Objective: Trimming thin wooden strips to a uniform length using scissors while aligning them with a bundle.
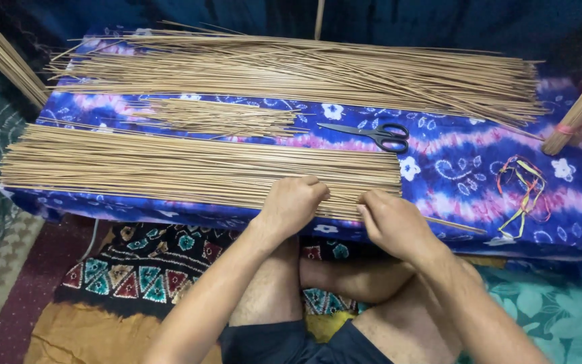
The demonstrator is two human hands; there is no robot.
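Both hands, left [291, 202] and right [389, 222], curled pinching near stick row [170, 168] at cloth edge [136, 210], scissors [372, 133] beyond

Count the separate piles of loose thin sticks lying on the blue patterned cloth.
3. A wide far pile along the cloth's back edge, a small pile in the middle left of the scissors, and a near pile under both hands. Tied bundles at the frame edges are not counted.
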